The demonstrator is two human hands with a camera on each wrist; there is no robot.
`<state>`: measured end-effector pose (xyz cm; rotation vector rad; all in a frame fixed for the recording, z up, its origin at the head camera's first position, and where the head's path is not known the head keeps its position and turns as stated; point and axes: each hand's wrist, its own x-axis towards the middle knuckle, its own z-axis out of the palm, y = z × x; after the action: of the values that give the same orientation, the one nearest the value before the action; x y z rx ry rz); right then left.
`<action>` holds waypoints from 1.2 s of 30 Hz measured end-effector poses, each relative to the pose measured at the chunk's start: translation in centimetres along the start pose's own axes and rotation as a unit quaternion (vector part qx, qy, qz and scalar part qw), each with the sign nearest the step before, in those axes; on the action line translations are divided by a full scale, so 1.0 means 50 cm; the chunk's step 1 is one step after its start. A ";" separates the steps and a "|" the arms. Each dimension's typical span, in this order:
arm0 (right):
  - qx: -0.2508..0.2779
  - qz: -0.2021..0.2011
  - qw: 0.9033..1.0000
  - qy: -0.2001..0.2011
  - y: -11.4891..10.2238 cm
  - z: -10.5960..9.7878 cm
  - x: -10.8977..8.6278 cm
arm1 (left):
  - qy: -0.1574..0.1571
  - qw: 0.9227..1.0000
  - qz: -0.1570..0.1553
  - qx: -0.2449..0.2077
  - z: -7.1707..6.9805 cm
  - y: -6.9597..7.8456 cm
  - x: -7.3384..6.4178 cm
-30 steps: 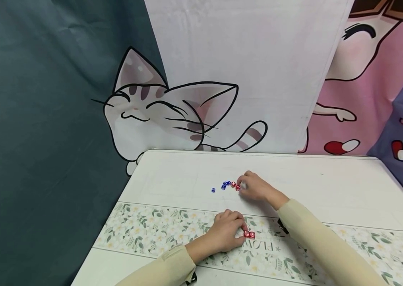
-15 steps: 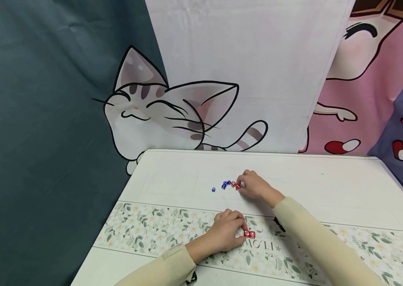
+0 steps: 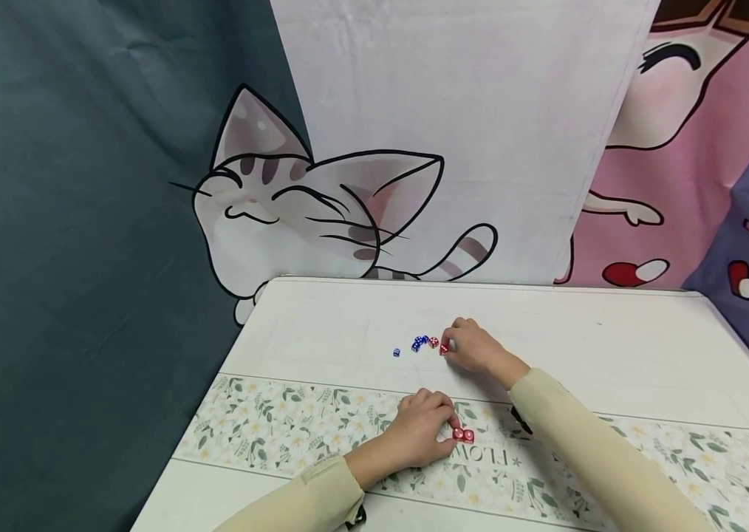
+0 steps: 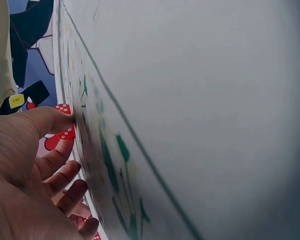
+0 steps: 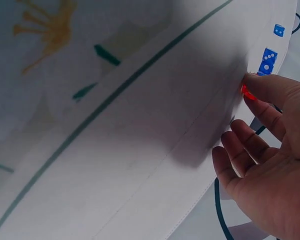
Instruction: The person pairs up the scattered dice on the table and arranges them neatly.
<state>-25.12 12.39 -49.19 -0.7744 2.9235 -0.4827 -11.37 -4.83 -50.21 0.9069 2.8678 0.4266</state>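
My right hand (image 3: 474,347) pinches a red die (image 3: 444,349) between thumb and fingertips, toward the back of the white table. In the right wrist view only a sliver of that die (image 5: 247,93) shows beside the thumb. Just left of it sits another red die (image 3: 433,343), followed by several blue dice (image 3: 417,342) in a short curved cluster. Nearer the front, my left hand (image 3: 417,430) holds thumb and index finger about the left one (image 3: 458,434) of two red dice standing side by side. Its partner, the right red die (image 3: 469,436), is uncovered.
A lone blue die (image 3: 397,353) sits left of the cluster. Across the table (image 3: 348,310) runs a printed band of flowers (image 3: 268,421) with lettering. Behind the table's back edge hangs a cloth backdrop (image 3: 514,111) with a cartoon cat.
My right hand has drawn its red die slightly right, opening a small gap from the neighbouring red die. The left hand and its two red dice stay in place.
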 end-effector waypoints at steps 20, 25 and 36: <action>-0.005 0.018 1.000 0.006 -0.011 0.005 -0.049 | -0.004 1.000 -0.006 -0.010 -0.003 0.002 0.001; -0.010 0.009 1.000 0.009 -0.010 0.005 -0.064 | -0.004 1.000 -0.006 -0.013 -0.006 0.004 0.001; -0.018 0.011 1.000 0.006 -0.014 0.007 -0.096 | 0.000 1.000 -0.004 -0.010 0.001 -0.001 0.003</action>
<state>-20.55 14.11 -49.31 -0.7456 2.9553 -0.4359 -11.50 -4.78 -50.26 0.8912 2.8608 0.4551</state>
